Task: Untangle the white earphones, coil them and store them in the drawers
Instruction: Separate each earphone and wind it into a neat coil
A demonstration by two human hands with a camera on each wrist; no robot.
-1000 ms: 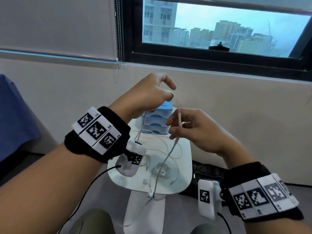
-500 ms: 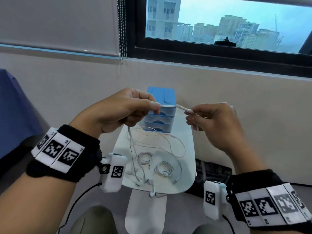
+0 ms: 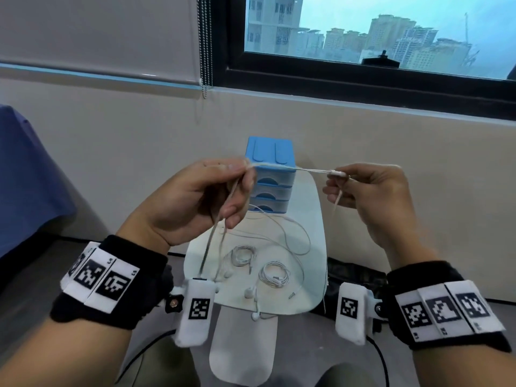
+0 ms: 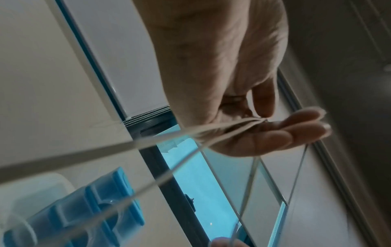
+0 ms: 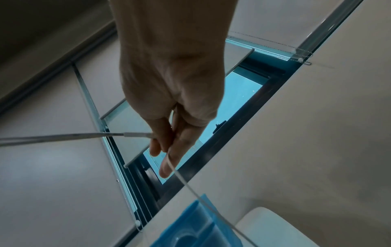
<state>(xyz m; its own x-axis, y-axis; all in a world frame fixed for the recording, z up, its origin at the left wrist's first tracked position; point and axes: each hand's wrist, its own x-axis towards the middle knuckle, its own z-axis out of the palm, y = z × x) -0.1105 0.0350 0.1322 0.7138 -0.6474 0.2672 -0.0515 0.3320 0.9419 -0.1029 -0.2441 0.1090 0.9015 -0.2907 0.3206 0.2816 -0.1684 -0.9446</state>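
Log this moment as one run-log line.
left hand: pinches earphone cable | right hand: pinches same cable | stretched above drawers, shut | two coils on table

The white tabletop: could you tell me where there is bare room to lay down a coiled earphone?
The white tabletop is bare right of the blue drawers, along its right rim. The middle and near edge are crowded: two coiled earphones, loose cable and earbuds.
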